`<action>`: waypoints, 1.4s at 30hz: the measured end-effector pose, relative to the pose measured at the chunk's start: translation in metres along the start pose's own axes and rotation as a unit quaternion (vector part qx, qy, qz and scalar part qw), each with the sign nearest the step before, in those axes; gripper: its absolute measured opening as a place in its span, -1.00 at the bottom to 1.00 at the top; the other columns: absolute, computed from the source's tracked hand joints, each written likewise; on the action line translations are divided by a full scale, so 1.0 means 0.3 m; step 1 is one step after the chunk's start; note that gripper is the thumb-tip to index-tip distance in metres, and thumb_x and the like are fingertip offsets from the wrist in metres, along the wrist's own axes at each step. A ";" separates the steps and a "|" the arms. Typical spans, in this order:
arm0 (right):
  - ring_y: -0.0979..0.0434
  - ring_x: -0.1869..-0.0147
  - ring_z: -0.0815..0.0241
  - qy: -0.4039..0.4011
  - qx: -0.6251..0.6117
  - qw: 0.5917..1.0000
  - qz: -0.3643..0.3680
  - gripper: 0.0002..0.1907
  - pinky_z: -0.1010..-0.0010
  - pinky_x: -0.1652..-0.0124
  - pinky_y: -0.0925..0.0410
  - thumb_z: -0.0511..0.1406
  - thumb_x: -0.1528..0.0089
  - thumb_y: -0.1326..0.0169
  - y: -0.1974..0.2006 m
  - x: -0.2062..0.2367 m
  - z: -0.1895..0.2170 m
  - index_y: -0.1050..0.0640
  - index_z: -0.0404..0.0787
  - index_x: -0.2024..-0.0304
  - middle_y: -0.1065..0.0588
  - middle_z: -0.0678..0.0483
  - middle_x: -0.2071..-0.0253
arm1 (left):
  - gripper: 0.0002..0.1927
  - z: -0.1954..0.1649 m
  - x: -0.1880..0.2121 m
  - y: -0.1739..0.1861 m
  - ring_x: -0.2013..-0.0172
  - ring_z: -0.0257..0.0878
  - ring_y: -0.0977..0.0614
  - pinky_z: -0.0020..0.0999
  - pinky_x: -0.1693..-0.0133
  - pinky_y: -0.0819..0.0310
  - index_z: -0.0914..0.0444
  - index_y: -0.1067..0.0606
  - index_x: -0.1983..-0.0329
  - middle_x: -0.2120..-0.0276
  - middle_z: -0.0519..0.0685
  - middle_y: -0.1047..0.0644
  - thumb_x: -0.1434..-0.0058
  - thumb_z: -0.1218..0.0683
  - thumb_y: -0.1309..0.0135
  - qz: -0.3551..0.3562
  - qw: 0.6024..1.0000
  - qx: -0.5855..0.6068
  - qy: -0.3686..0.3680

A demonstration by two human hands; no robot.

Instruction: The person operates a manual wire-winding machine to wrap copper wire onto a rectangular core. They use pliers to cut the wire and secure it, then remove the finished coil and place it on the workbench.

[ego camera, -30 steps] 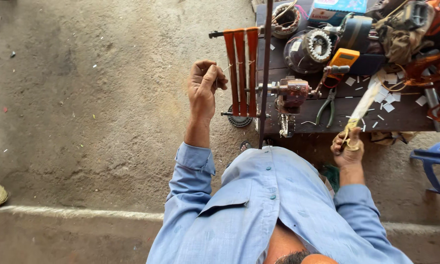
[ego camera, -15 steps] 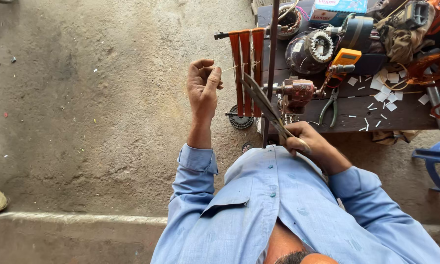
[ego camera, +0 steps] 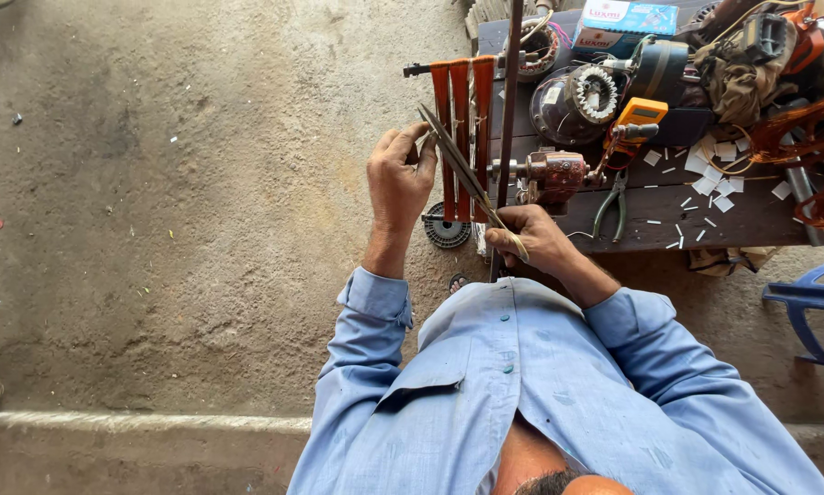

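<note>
My right hand (ego camera: pixel 533 240) grips the handles of a long pair of scissors (ego camera: pixel 462 174), whose blades point up and left. My left hand (ego camera: pixel 399 181) is raised beside the blade tips, fingers pinched around something small that I cannot make out. Both hands are held above the concrete floor, just left of a low dark workbench (ego camera: pixel 650 206). Behind the scissors stands a frame wound with copper-coloured wire (ego camera: pixel 461 119) on a rod.
The workbench carries a copper-wound motor part (ego camera: pixel 557 174), green-handled pliers (ego camera: pixel 611 203), a yellow meter (ego camera: pixel 641 115), a toothed stator (ego camera: pixel 595 93), a blue box (ego camera: pixel 627 18) and white paper scraps (ego camera: pixel 713 170). A blue plastic chair (ego camera: pixel 811 307) stands at right.
My right hand left the bench's front edge, came left with the scissors and raised their blades toward my left hand, which stayed up and closed its fingers near the tips.
</note>
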State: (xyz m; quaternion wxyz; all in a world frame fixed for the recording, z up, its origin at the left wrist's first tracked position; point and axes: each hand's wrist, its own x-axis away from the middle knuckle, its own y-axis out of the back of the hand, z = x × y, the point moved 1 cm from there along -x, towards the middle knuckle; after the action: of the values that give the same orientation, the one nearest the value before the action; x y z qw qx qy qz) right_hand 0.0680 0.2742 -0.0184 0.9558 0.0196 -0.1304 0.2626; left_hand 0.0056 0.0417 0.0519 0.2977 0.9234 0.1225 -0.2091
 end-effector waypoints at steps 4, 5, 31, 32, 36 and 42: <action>-0.46 0.57 0.43 -0.011 -0.019 1.000 -0.014 -0.40 0.59 0.59 -0.37 0.13 -0.11 -0.23 -0.013 -0.009 0.015 -0.64 -0.28 0.20 -0.48 0.18 0.53 | -0.83 -0.008 0.006 -0.007 0.47 -0.25 -0.56 -0.31 0.41 -0.45 0.26 -0.64 0.08 0.40 -0.01 -0.54 -0.26 0.21 -0.25 -0.006 1.000 -0.023 -0.001; -0.45 0.57 0.43 -0.014 -0.029 0.999 -0.016 -0.40 0.60 0.59 -0.37 0.12 -0.11 -0.23 -0.014 -0.011 0.018 -0.64 -0.26 0.16 -0.47 0.18 0.54 | -0.83 -0.009 0.006 -0.009 0.46 -0.25 -0.57 -0.32 0.41 -0.46 0.26 -0.63 0.08 0.40 -0.01 -0.54 -0.25 0.21 -0.24 -0.005 1.000 -0.018 -0.006; -0.36 0.70 0.39 0.019 0.028 0.999 -0.042 -0.54 0.53 0.70 -0.20 0.01 -0.15 -0.26 -0.002 -0.030 0.010 -0.65 -0.28 0.33 -0.36 0.21 0.74 | -0.85 0.018 0.033 -0.063 0.32 -0.26 -0.64 -0.36 0.31 -0.57 0.31 -0.60 0.08 0.27 -0.01 -0.62 -0.31 0.21 -0.14 -0.015 0.998 -0.012 -0.055; -0.35 0.69 0.40 0.030 0.032 0.998 -0.042 -0.54 0.53 0.69 -0.17 0.01 -0.15 -0.27 0.001 -0.032 0.007 -0.65 -0.28 0.34 -0.35 0.21 0.74 | -0.86 0.036 0.033 -0.069 0.33 -0.28 -0.63 -0.39 0.32 -0.57 0.30 -0.60 0.08 0.27 -0.02 -0.62 -0.32 0.20 -0.14 -0.017 0.998 -0.022 -0.054; -0.37 0.68 0.36 0.064 0.055 0.996 -0.006 -0.57 0.46 0.67 -0.20 0.01 -0.13 -0.28 0.011 -0.023 -0.011 -0.63 -0.23 0.44 -0.38 0.21 0.73 | -0.90 0.127 0.036 -0.078 0.42 -0.36 -0.58 -0.47 0.44 -0.54 0.28 -0.60 0.12 0.32 -0.04 -0.61 -0.34 0.19 -0.13 -0.022 0.999 -0.042 0.006; -0.51 0.51 0.39 0.325 0.163 0.928 -0.080 -0.60 0.47 0.50 -0.36 0.00 -0.20 -0.28 0.065 0.107 -0.021 -0.58 -0.16 0.45 -0.52 0.21 0.55 | -0.99 0.254 0.090 0.022 0.49 -0.43 -0.41 -0.50 0.54 -0.38 0.24 -0.46 0.18 0.39 -0.12 -0.45 -0.38 0.19 -0.04 -0.047 0.982 0.086 0.163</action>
State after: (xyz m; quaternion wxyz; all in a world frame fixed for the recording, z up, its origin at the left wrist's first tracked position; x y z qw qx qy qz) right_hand 0.0862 0.3078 -0.0169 0.9473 0.0988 0.2338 0.1953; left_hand 0.0080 -0.0066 -0.0131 0.1833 0.9604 0.1944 -0.0792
